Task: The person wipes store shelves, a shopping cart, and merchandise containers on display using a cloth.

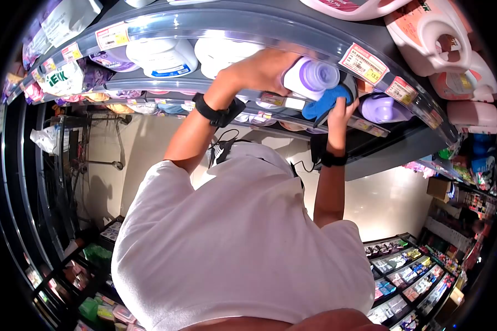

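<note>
My left hand (pixel 266 70) reaches into the shelf from the left, its fingers closed around a white bottle (pixel 298 79) with a lilac cap (pixel 321 76). The bottle is tilted, cap towards the right. Just right of it, my right hand (pixel 342 108) grips a blue cloth (pixel 326 106) with a dark grey part. That cloth lies close against the bottle's cap end; whether they touch I cannot tell. Black bands circle both wrists. A purple bottle (pixel 382 108) stands to the right of my right hand.
A clear shelf edge with price tags (pixel 364 62) curves above my hands. White jugs (pixel 163 57) stand on the left, pink jugs (pixel 431 41) at upper right. A shopping cart (pixel 74 149) is at left. Behind me are racks of small goods (pixel 408 270).
</note>
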`<state>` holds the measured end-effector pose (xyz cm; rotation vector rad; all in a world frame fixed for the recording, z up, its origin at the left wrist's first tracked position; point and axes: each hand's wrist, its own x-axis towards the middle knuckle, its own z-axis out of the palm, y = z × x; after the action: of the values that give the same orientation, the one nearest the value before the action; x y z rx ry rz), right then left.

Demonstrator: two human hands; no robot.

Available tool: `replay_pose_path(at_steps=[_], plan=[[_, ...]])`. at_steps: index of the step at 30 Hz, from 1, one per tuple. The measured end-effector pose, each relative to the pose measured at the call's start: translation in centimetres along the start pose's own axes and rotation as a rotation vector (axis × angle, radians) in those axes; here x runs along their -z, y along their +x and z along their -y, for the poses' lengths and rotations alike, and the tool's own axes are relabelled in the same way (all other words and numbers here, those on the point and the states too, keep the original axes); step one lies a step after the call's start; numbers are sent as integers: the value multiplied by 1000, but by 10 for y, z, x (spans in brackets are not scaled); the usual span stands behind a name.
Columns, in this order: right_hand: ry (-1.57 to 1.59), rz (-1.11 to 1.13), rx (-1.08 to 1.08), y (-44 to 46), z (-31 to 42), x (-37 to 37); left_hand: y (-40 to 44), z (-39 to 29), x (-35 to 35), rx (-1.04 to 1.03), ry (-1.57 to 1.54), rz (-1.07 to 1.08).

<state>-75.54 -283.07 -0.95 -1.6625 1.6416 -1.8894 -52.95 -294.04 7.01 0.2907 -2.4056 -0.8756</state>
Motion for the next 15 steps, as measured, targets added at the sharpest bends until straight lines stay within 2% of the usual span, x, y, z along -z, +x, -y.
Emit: replay_pose_path(at_steps=[2,4,6,9,12,15], plan=[[43,5,27,-6,11,-2,-7,-2,-16,53,60,-20],[120,17,17,-14,20,-5,-15,-7,-28,30,-48,-117],[50,-25,156,-16,24,-8,-25,-6,-35,104,-63,-124],[126,174,200,-5,38,-4,-35,-4,-40,107,-69,-150],[209,452,49,18,64,8,-41,-5,-40,125,-62,-128],[169,568,-145,25,35,16,-41,-7,-40,83,-37,-103]])
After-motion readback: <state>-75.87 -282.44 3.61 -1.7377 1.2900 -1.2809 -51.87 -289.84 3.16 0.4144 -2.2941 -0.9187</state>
